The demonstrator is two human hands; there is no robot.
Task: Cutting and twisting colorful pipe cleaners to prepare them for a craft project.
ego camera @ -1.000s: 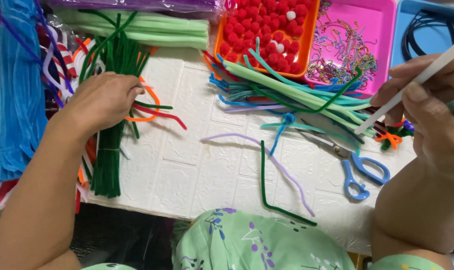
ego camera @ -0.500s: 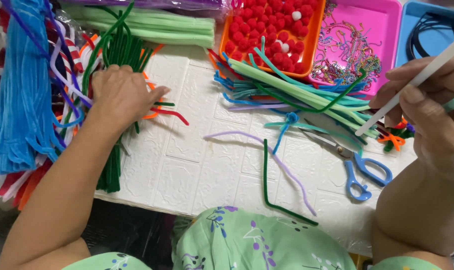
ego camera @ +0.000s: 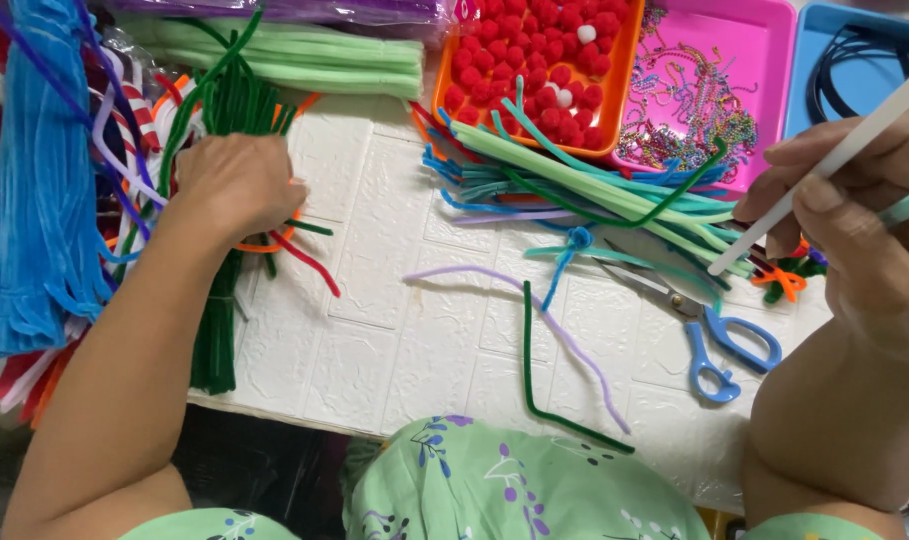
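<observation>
My left hand (ego camera: 236, 182) lies knuckles-up on a bundle of dark green pipe cleaners (ego camera: 219, 310) at the left of the white board (ego camera: 384, 330), its fingers curled down among green, orange and red stems; whether it grips one is hidden. My right hand (ego camera: 859, 225) at the right edge is closed on a white stick (ego camera: 824, 165) that slants down to the left, with a pale green stem also between its fingers. A loose dark green pipe cleaner (ego camera: 534, 385) and a lilac one (ego camera: 534, 310) lie on the board between my hands.
Blue-handled scissors (ego camera: 719, 345) lie right of centre. A heap of green and blue stems (ego camera: 594, 190) sits above them. Behind stand an orange tray of red pompoms (ego camera: 534, 60), a pink tray of chains (ego camera: 699, 90) and a blue tray (ego camera: 854, 50). Blue stems (ego camera: 39, 200) pile at left.
My left hand has slid up and left along the dark green bundle, and the view has shifted a little. My right hand with the white stick has stayed in place.
</observation>
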